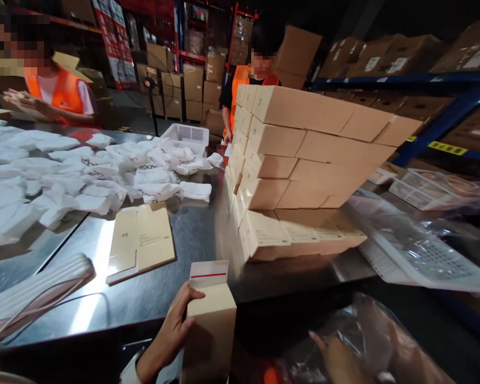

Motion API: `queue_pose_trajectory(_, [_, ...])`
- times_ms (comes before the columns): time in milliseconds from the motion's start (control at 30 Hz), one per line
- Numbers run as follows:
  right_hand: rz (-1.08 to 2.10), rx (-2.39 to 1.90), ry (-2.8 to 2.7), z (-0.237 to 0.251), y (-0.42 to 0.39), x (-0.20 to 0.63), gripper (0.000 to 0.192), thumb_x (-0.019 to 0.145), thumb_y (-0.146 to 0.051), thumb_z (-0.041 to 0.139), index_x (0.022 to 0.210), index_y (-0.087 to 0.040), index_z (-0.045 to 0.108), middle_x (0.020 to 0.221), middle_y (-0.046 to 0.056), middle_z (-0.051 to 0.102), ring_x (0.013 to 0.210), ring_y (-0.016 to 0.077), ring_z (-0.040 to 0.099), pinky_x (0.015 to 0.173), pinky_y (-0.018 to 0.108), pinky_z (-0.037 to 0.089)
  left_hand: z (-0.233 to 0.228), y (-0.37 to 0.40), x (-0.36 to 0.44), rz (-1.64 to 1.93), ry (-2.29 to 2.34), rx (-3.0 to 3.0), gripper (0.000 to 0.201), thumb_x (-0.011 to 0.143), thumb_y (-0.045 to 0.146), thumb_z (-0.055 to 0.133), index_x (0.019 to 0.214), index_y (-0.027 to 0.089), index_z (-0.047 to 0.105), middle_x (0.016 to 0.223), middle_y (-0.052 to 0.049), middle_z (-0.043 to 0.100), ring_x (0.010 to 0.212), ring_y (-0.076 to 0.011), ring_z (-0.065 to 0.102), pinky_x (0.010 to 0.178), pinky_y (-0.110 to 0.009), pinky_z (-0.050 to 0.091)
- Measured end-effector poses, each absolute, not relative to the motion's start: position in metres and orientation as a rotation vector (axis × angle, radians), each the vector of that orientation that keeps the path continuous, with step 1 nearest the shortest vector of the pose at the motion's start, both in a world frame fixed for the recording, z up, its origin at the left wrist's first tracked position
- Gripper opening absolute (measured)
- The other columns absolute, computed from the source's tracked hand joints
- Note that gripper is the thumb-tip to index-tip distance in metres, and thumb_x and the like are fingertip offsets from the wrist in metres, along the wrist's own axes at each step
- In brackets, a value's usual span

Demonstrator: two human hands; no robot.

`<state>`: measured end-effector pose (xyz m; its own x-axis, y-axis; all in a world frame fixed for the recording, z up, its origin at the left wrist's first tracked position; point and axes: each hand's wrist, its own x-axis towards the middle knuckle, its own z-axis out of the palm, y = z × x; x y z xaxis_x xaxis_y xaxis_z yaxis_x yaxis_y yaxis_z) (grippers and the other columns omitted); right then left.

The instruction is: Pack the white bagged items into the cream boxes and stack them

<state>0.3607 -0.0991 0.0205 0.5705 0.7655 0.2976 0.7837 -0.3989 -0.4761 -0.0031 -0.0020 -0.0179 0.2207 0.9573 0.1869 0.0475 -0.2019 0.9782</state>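
Note:
My left hand [174,314] is closed around the upper left side of a tall tan cardboard box [212,330] at the table's front edge. From the box's top back edge rises a pale flap [209,271] with a red line across it. My right hand [338,354] is low at the right, by a clear plastic bag [368,325]. One of its fingers points up and left; the rest are blurred or hidden, so its grip is unclear. Flat folded cartons [144,240] lie on the metal table [196,229] beyond my left hand.
Stacked tan boxes [304,176] rise high at the table's right. White wrapped packets [84,170] cover the left, near a white power strip [36,288] with its cable. White baskets [188,136] [420,189] stand at the back and right. Two people in orange vests [60,96] are across the table.

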Motion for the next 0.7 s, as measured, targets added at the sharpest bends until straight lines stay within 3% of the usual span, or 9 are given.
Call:
queue_pose_trajectory(67, [0.353,-2.034,-1.267,0.013,-0.079,0.317,0.039,0.086,-0.058,0.049,0.075,-0.026,0.069,0.060,0.008,0.068,0.063,0.0273,0.072,0.063,0.039,0.059,-0.022,-0.007,-0.005,1.101,1.007,1.571,0.057,0.078,0.073,0.061,0.105,0.023,0.067,0.126,-0.014,0.062,0.119,-0.0367,0.058,0.104,-0.049,0.045])
queue_pose_trajectory(100, [0.549,-1.842,-1.300,0.011,-0.065,0.291,0.037,0.088,-0.054,0.049,0.087,-0.025,0.072,0.070,0.008,0.072,0.070,0.0252,0.074,0.070,0.038,0.060,-0.023,-0.009,-0.007,1.076,1.012,1.583,0.053,0.081,0.069,0.061,0.107,0.023,0.065,0.129,-0.014,0.060,0.121,-0.0362,0.057,0.106,-0.049,0.044])
queue_pose_trajectory(167, [0.801,-1.487,-1.249,0.008,-0.033,0.241,0.048,0.088,-0.047,0.053,0.129,-0.024,0.060,0.114,0.012,0.072,0.103,0.0243,0.071,0.089,0.038,0.058,-0.021,-0.011,-0.011,1.036,0.997,1.591,0.049,0.085,0.066,0.057,0.109,0.023,0.061,0.132,-0.015,0.056,0.124,-0.0357,0.054,0.108,-0.050,0.042])
queue_pose_trajectory(200, [0.931,-1.373,-1.212,0.008,-0.019,0.219,0.058,0.086,-0.046,0.057,0.140,-0.024,0.051,0.128,0.013,0.067,0.116,0.0241,0.066,0.097,0.040,0.054,-0.020,-0.011,-0.014,1.021,0.982,1.592,0.049,0.086,0.066,0.056,0.110,0.023,0.060,0.134,-0.015,0.055,0.126,-0.0357,0.052,0.109,-0.050,0.041])
queue_pose_trajectory(333, [1.463,-1.066,-1.134,0.013,0.011,0.169,0.080,0.081,-0.042,0.070,0.150,-0.023,0.035,0.132,0.014,0.064,0.119,0.0247,0.065,0.102,0.042,0.051,-0.022,-0.012,-0.025,1.043,0.976,1.551,0.051,0.087,0.068,0.053,0.110,0.023,0.061,0.141,-0.016,0.049,0.135,-0.0372,0.044,0.115,-0.053,0.034])
queue_pose_trajectory(467, [1.387,-0.852,-1.161,0.003,0.005,0.164,0.091,0.083,-0.062,0.069,0.155,-0.027,0.026,0.126,0.013,0.066,0.106,0.0259,0.071,0.089,0.039,0.058,-0.034,-0.015,-0.023,1.311,1.000,1.491,0.037,0.087,0.059,0.061,0.102,0.025,0.064,0.144,-0.013,0.048,0.135,-0.0360,0.047,0.109,-0.051,0.041])
queue_pose_trajectory(567, [1.169,-0.802,-1.350,-0.008,0.000,0.171,0.100,0.064,-0.073,0.079,0.146,-0.027,0.044,0.115,0.011,0.070,0.098,0.0265,0.072,0.083,0.034,0.059,-0.033,-0.016,-0.016,1.633,0.941,1.401,0.026,0.088,0.048,0.066,0.106,0.031,0.056,0.116,-0.006,0.062,0.111,-0.0259,0.062,0.093,-0.040,0.053])
queue_pose_trajectory(633, [0.979,-0.769,-1.510,-0.009,0.001,0.175,0.076,0.065,-0.068,0.081,0.126,-0.026,0.063,0.105,0.008,0.073,0.095,0.0254,0.072,0.083,0.034,0.058,-0.025,-0.014,-0.015,1.672,0.913,1.402,0.032,0.087,0.045,0.069,0.113,0.031,0.057,0.099,-0.003,0.064,0.100,-0.0240,0.064,0.087,-0.037,0.055])
queue_pose_trajectory(700, [0.853,-0.714,-1.604,-0.006,0.004,0.175,0.049,0.075,-0.060,0.078,0.109,-0.026,0.071,0.096,0.007,0.075,0.091,0.0243,0.072,0.088,0.037,0.057,-0.013,-0.010,-0.017,1.550,0.905,1.545,0.029,0.088,0.044,0.068,0.111,0.027,0.067,0.092,-0.005,0.065,0.094,-0.0247,0.064,0.084,-0.037,0.055])
